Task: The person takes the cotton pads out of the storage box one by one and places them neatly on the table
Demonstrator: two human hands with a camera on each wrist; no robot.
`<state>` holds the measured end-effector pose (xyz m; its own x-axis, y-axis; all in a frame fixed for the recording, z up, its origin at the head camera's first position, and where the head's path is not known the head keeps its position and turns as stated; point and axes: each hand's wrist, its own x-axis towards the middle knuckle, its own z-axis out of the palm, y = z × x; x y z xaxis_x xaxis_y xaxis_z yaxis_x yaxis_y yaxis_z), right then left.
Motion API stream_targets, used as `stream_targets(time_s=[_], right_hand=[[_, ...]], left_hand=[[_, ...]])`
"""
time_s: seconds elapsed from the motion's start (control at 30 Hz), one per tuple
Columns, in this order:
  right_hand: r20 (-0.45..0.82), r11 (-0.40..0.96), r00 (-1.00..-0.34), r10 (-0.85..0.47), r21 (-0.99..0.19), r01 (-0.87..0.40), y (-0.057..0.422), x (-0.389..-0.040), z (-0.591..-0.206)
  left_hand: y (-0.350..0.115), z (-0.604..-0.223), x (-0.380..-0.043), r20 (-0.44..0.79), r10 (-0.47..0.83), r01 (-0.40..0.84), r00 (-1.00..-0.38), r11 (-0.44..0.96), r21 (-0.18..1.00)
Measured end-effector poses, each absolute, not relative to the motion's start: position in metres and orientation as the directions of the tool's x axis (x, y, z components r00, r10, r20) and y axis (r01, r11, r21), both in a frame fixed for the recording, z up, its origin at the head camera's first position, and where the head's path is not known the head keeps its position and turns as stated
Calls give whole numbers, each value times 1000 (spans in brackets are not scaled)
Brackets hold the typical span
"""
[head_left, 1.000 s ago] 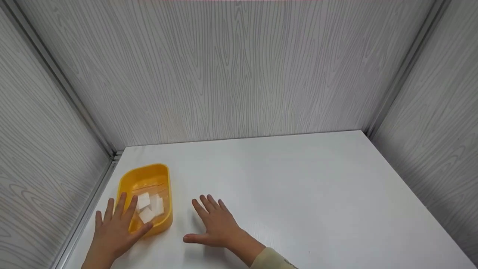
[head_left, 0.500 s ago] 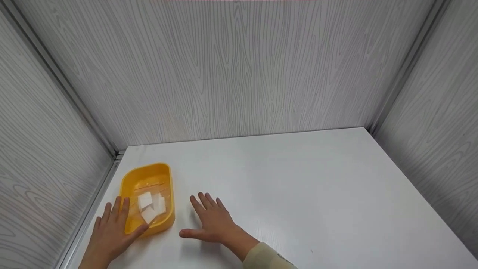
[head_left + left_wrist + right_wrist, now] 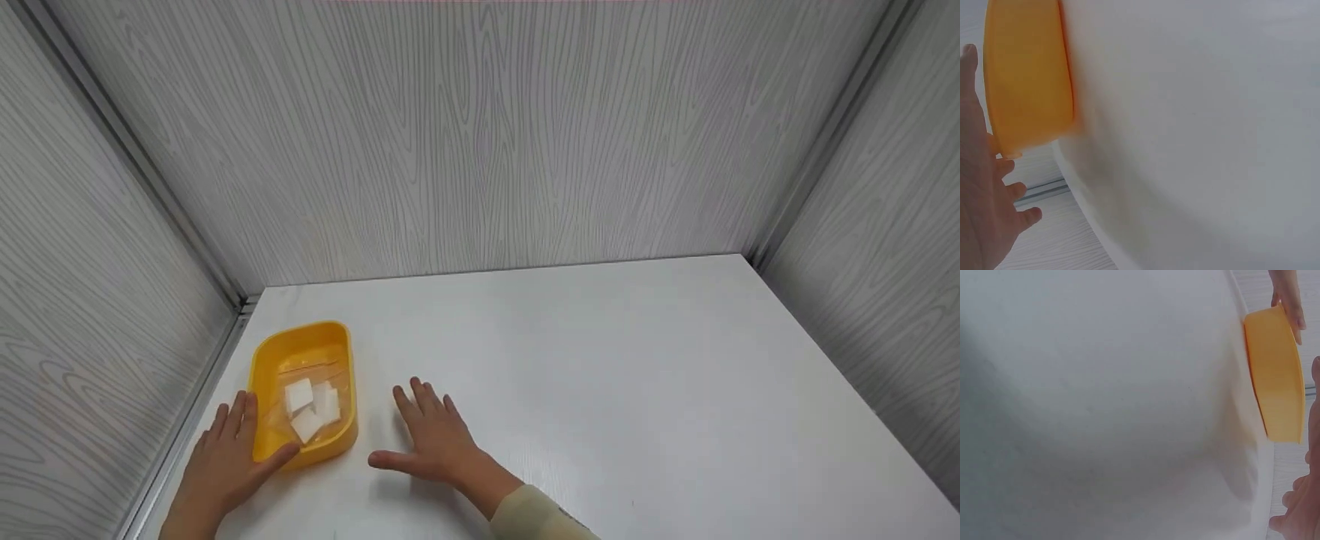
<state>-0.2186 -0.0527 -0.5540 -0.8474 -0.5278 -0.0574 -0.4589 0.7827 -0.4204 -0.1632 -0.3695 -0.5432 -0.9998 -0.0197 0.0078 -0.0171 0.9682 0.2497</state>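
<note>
A yellow plastic box [image 3: 354, 386], open at the top, stands on the white table at the left. Inside it lie several small white square pieces [image 3: 298, 395] and what looks like clear plastic film. My left hand [image 3: 225, 469] is at the box's near left corner, fingers straight and thumb spread along the near rim. In the left wrist view that hand [image 3: 982, 202] appears beside the rim; whether it touches cannot be told. To the right of the box, my right hand [image 3: 435, 446] hovers over the table with fingers spread, holding nothing and apart from the box.
The white tabletop [image 3: 600, 375] stretches far to the right of both hands. A grey wood-grain panel [image 3: 480, 135] rises behind it, with similar side panels at left [image 3: 90, 300] and right [image 3: 885, 247]. A metal rail [image 3: 187, 405] runs along the table's left edge.
My left hand's fingers have drawn from over the box to its left rim and closer together. The right hand stays spread in nearly the same place. The head view has shifted slightly.
</note>
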Motion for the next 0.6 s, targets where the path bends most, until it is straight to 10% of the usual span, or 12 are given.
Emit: stream_targets(time_s=[0.6], right_hand=[[-27, 805, -848, -529, -331, -491, -76, -220, -548]], left_hand=[[-341, -553, -165, 78, 21, 41, -997, 965, 260]])
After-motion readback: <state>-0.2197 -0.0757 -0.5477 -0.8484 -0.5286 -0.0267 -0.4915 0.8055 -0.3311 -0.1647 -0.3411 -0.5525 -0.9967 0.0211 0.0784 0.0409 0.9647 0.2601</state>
